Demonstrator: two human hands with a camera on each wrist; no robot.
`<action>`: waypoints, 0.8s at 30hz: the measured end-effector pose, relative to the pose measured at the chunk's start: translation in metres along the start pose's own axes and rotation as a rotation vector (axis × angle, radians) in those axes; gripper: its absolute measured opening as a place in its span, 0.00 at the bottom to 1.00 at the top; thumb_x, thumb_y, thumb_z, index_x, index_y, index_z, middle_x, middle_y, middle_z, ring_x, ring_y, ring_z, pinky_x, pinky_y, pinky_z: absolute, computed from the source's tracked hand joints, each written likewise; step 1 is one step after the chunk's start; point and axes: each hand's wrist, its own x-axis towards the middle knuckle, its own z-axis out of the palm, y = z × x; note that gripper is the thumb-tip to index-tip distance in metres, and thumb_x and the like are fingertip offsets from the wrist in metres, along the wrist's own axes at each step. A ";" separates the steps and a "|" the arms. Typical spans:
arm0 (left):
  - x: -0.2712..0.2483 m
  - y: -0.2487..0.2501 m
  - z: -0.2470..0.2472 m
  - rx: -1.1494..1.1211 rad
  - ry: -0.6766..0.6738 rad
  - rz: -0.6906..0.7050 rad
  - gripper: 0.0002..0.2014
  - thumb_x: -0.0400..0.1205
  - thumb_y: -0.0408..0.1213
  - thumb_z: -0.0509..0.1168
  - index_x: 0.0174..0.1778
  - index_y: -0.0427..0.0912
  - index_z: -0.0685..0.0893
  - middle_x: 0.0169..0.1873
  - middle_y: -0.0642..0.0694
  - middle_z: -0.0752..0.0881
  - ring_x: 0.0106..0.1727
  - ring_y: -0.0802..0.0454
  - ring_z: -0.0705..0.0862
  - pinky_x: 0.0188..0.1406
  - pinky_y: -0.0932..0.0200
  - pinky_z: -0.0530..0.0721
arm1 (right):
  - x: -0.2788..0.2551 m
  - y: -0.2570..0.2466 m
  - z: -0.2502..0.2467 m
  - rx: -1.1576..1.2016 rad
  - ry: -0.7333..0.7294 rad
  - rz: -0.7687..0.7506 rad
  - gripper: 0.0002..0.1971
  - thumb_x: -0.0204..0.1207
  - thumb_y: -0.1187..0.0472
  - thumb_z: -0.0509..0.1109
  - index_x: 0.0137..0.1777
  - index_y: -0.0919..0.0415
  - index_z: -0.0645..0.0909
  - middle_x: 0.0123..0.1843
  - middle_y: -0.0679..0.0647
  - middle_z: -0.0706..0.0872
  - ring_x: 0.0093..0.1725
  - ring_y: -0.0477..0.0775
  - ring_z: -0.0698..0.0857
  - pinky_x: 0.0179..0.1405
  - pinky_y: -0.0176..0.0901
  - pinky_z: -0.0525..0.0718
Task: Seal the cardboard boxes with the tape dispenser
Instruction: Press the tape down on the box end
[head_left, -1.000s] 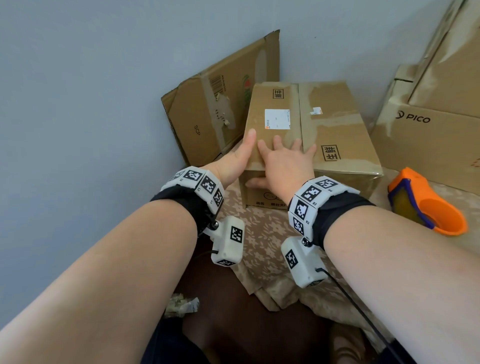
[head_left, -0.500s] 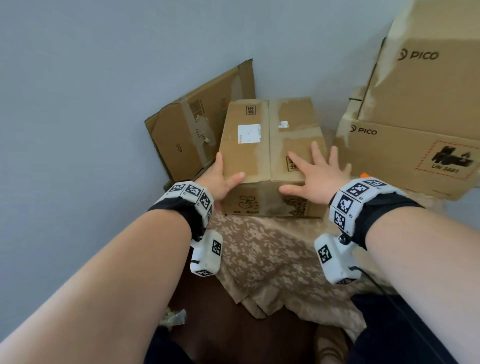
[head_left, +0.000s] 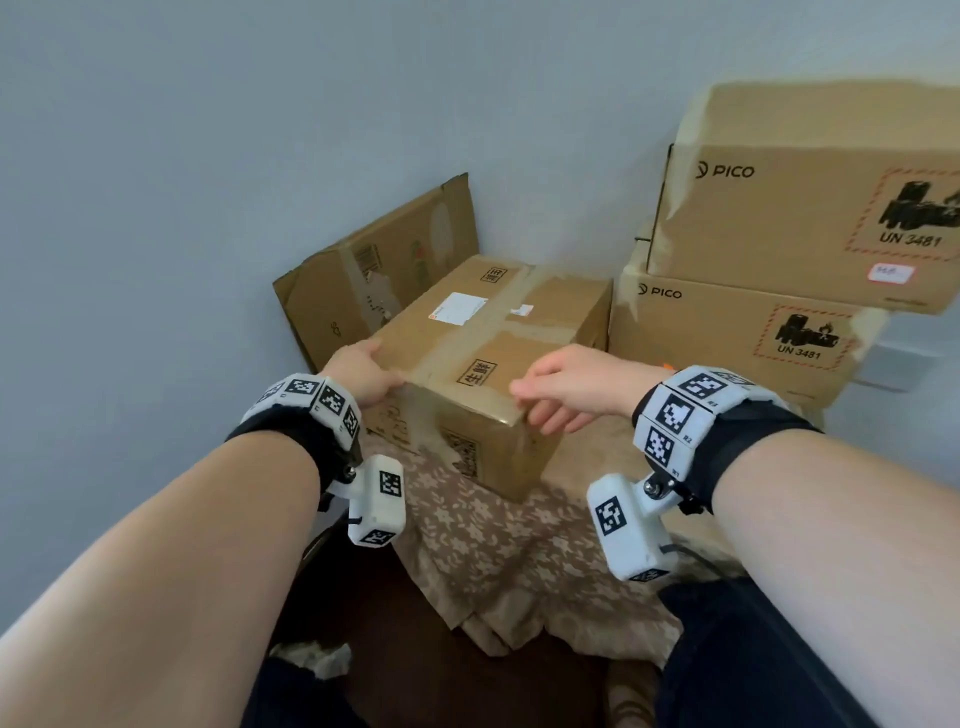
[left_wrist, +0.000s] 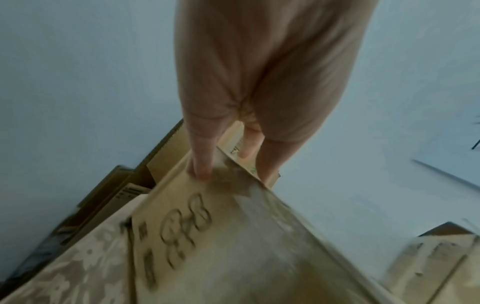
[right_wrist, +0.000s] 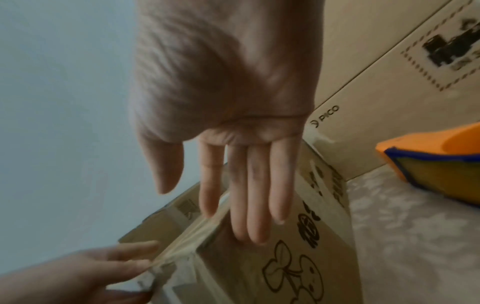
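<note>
Head view: a taped cardboard box (head_left: 498, 338) sits corner-on atop a floral-patterned cloth (head_left: 498, 561) against a pale grey-blue wall (head_left: 182, 156). The left hand (head_left: 361, 371) grasps the box's near-left top edge, thumb on the front face, fingers over the top. The right hand (head_left: 566, 384) lies with straight fingers on the box's right side. Right of the box stand two stacked PICO cartons (head_left: 779, 270); a flattened carton (head_left: 374, 270) leans behind it. The right wrist view shows the orange tape dispenser (right_wrist: 439, 158) on the cloth, right of the box.
</note>
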 end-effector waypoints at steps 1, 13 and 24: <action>-0.003 0.004 -0.001 0.024 -0.002 -0.006 0.38 0.80 0.45 0.67 0.83 0.45 0.57 0.79 0.34 0.61 0.74 0.37 0.71 0.69 0.45 0.76 | -0.001 -0.004 0.003 0.001 -0.045 -0.016 0.12 0.82 0.47 0.63 0.58 0.51 0.82 0.60 0.51 0.87 0.53 0.50 0.88 0.49 0.44 0.88; -0.044 0.047 0.039 0.255 -0.183 -0.002 0.54 0.65 0.61 0.75 0.83 0.54 0.53 0.79 0.38 0.51 0.75 0.35 0.66 0.73 0.44 0.71 | 0.002 0.003 -0.009 -0.081 0.191 0.011 0.11 0.80 0.56 0.66 0.60 0.51 0.83 0.56 0.53 0.85 0.55 0.55 0.86 0.52 0.52 0.88; -0.047 -0.002 -0.002 0.423 -0.269 -0.200 0.40 0.83 0.28 0.62 0.84 0.55 0.46 0.81 0.35 0.53 0.77 0.34 0.65 0.73 0.42 0.71 | 0.010 0.024 -0.029 -0.178 0.538 0.128 0.27 0.81 0.54 0.62 0.79 0.57 0.66 0.76 0.59 0.72 0.71 0.62 0.75 0.70 0.54 0.75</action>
